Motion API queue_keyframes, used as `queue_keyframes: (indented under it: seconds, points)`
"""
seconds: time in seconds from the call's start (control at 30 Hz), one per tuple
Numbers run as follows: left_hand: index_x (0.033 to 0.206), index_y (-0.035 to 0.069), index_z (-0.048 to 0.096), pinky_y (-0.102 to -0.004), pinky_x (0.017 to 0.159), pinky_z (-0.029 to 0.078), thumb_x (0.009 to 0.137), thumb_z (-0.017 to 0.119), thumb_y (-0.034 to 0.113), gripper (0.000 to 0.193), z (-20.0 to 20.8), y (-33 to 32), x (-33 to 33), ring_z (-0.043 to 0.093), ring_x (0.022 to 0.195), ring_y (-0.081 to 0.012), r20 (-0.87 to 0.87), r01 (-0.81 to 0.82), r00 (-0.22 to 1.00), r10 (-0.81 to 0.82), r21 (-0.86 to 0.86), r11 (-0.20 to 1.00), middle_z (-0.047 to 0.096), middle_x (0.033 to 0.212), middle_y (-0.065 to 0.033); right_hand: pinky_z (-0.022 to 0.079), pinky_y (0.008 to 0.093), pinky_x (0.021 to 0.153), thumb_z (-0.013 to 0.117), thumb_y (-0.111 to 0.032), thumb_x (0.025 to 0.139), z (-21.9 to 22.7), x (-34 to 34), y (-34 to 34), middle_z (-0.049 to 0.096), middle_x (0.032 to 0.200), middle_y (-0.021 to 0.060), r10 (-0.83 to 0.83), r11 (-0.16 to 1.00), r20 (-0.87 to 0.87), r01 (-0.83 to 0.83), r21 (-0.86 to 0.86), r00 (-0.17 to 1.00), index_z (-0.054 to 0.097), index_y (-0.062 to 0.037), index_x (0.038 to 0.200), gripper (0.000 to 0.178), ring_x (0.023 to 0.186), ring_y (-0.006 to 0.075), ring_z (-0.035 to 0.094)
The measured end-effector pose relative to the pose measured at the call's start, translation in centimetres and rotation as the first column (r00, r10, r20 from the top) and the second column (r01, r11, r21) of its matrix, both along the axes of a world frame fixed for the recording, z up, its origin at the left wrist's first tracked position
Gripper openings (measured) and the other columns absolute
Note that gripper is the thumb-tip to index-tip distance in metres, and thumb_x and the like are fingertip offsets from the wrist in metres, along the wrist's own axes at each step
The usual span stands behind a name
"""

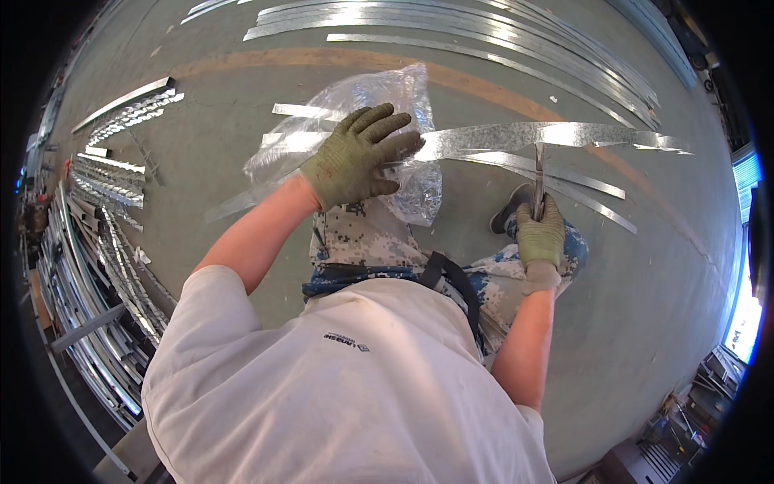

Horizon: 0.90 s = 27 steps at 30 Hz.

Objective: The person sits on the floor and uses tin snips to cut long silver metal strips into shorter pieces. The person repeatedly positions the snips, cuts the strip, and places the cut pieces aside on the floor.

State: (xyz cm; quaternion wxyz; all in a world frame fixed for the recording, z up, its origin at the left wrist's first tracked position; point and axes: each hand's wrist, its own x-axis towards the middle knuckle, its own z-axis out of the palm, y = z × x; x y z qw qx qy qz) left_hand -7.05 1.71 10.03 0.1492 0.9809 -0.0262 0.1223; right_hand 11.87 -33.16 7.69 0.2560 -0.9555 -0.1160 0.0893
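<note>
My left hand [363, 157], in a green work glove, lies with its fingers spread at the near end of a long galvanized metal strip [492, 139]. Crumpled clear plastic film [411, 101] spreads around and under that hand. Closed around a slim, shiny metal tool [539, 173], my gloved right hand [540, 234] is above my bent knee. The tool's upper end meets the strip's lower edge; its exact kind cannot be made out. Beneath the raised strip, more narrow metal strips [580, 181] run along the floor, partly under the film.
Long flat metal strips [387, 18] lie across the floor ahead. Stacked metal profiles [81, 282] and shiny perforated pieces [121, 189] are heaped on the left. An orange line [322, 56] crosses the grey floor. Assorted metal items [693, 411] stand at the lower right.
</note>
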Motion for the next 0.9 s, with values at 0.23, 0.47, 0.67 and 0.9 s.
queue_keyframes:
  seconds: [0.23,0.47,0.67,0.9]
  points:
    - [0.110,0.009,0.079,-0.0533,0.118,0.054,0.085,0.087,0.011,0.027,-3.3,-2.3,-2.5,0.069,0.135,-0.0341,0.217,0.065,0.975,-0.057,-0.030,0.997,0.074,0.140,-0.0087,0.058,0.0495,0.097,0.081,-0.024,0.097,1.0,-0.5,0.7,0.077,0.113,0.0212,-0.003,0.994,-0.064,0.010,0.107,0.998,0.075,-0.0036,0.138,0.046,0.106,0.0388,0.074]
    - [0.093,0.004,0.075,-0.0459,0.084,0.059,0.090,0.084,0.008,0.011,-2.2,-5.7,-5.4,0.074,0.096,-0.0345,-0.001,-0.057,0.998,0.063,-0.438,0.897,0.077,0.104,-0.0105,0.058,0.0492,0.093,0.081,-0.026,0.097,3.5,-2.0,2.3,0.077,0.107,0.0201,0.002,0.982,-0.165,0.030,0.187,0.986,0.073,0.0003,0.137,0.048,0.098,0.0386,0.074]
    - [0.099,0.003,0.079,-0.0460,0.085,0.060,0.097,0.081,0.016,0.013,-0.4,-8.4,-2.2,0.075,0.091,-0.0376,-0.443,-0.381,0.894,0.071,-0.665,0.643,0.077,0.095,-0.0161,0.057,0.0505,0.094,0.081,-0.031,0.098,4.5,-3.1,4.0,0.076,0.113,0.0204,0.114,0.991,-0.068,-0.109,0.075,0.991,0.073,-0.0008,0.136,0.049,0.102,0.0416,0.074]
    - [0.107,0.004,0.081,-0.0401,0.080,0.059,0.098,0.086,0.018,0.017,-5.4,-13.9,-2.8,0.075,0.085,-0.0232,-0.352,-0.282,0.935,-0.048,-0.818,0.501,0.080,0.092,-0.0121,0.057,0.0503,0.096,0.082,-0.034,0.098,6.0,-2.8,5.8,0.076,0.117,0.0203,0.085,0.992,-0.104,-0.074,0.104,0.991,0.075,-0.0022,0.131,0.046,0.105,0.0411,0.073]
